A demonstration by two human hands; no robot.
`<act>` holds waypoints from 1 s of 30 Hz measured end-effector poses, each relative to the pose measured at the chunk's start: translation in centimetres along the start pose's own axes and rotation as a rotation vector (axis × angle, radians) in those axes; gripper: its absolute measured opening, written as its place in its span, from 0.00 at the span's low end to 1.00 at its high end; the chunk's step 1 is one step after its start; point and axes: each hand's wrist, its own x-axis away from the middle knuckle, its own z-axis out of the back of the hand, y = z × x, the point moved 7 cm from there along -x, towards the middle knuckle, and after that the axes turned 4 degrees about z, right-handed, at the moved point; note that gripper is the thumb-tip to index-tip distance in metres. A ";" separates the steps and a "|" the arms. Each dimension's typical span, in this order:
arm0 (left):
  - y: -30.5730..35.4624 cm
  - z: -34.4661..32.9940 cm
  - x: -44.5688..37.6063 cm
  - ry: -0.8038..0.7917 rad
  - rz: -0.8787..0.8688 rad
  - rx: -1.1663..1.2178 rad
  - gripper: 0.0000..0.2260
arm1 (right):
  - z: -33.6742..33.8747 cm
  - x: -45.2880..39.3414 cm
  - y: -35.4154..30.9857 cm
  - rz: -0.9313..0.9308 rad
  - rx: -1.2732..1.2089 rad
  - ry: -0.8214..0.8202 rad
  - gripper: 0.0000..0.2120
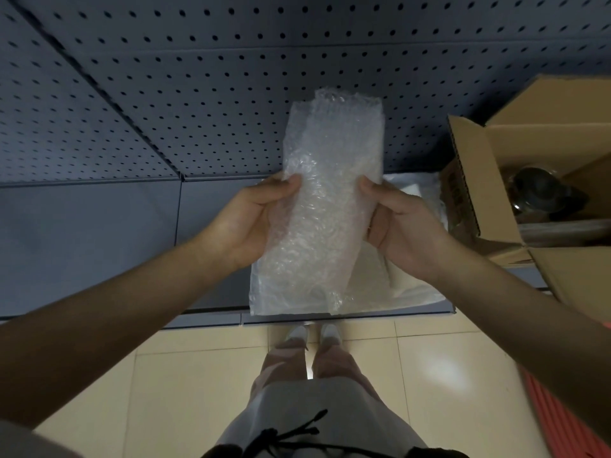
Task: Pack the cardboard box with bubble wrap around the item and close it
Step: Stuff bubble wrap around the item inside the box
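Bubble wrap [322, 206]: a folded, clear sheet held upright in the air over the shelf, its long side running away from the person, its lower edge hanging near the shelf's front lip.
Left hand [246, 223]: grips the wrap's left edge, thumb on the near face, fingers curled behind it and mostly hidden.
Right hand [401, 226]: grips the wrap's right edge the same way, thumb in front, fingers folded round the back.
Cardboard box [489, 200]: stands on the shelf to the right of the wrap, well apart from both hands, top flaps open.
Item in box [542, 193]: a dark, rounded object with a glossy transparent part lies low inside the box; what it is I cannot tell.
White sheet [416, 289]: lies flat on the shelf beneath and behind the wrap, beside the box.
Shelf [99, 246]: dark blue-grey metal, backed by a pegboard panel [215, 77] dotted with holes.
Floor [429, 375]: beige tiles below the shelf, the person's legs and pale shoes standing on it.
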 end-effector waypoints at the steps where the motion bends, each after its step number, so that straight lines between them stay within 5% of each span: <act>1: 0.0 0.1 0.0 -0.004 -0.006 0.002 0.16 | 0.2 -0.2 -0.1 0.025 0.006 0.022 0.27; 3: 0.1 0.3 -0.1 0.009 -0.010 -0.010 0.18 | 1.5 -0.5 -0.1 0.092 0.062 0.159 0.21; 6: 0.2 0.6 -0.2 0.061 -0.026 -0.056 0.22 | 2.7 -0.1 -1.9 0.335 0.480 0.370 0.17; 9: 0.0 0.7 -0.5 0.080 -0.042 -0.094 0.21 | 1.8 0.3 -2.7 0.435 0.768 0.343 0.13; 13: -0.7 0.6 -0.8 0.084 -0.051 -0.122 0.16 | 1.4 0.0 -1.0 0.236 0.590 0.194 0.13; 17: -1.4 0.1 -0.9 0.068 -0.062 -0.149 0.13 | -0.1 0.7 -0.2 0.220 0.644 0.076 0.29; 23: -1.4 -0.7 -1.1 0.071 -0.096 -0.131 0.18 | 0.1 1.3 0.1 0.303 0.676 0.108 0.40; 30: -0.7 -1.2 -0.9 0.126 -0.110 -0.062 0.19 | 0.8 1.7 0.6 0.293 0.737 0.141 0.40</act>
